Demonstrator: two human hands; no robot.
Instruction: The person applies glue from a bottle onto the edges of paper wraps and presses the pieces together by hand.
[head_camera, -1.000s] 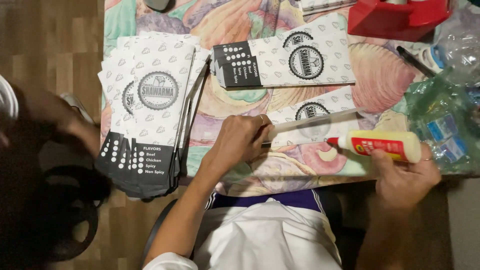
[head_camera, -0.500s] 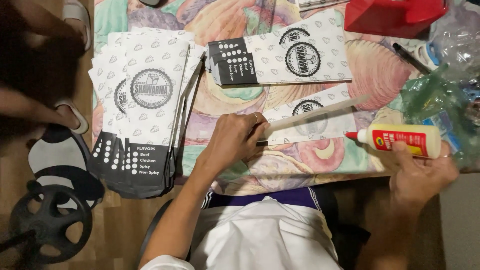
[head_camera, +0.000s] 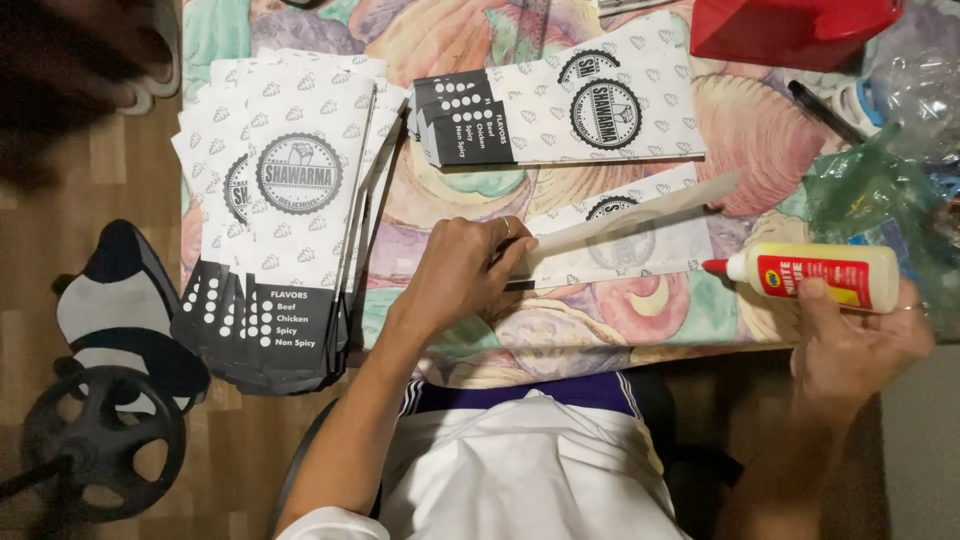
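White patterned paper sleeve (head_camera: 620, 235), flap raised, pinched by left hand (head_camera: 462, 275); right hand (head_camera: 858, 335) around glue bottle (head_camera: 815, 277).

White glue bottle (head_camera: 822, 277): red label, red nozzle tip, lying sideways in air at worktop's near edge, nozzle pointing left toward paper bag. Printed paper bag (head_camera: 625, 240): white, small pattern, round dark emblem, flat on worktop, long flap folded up along near side, creased.
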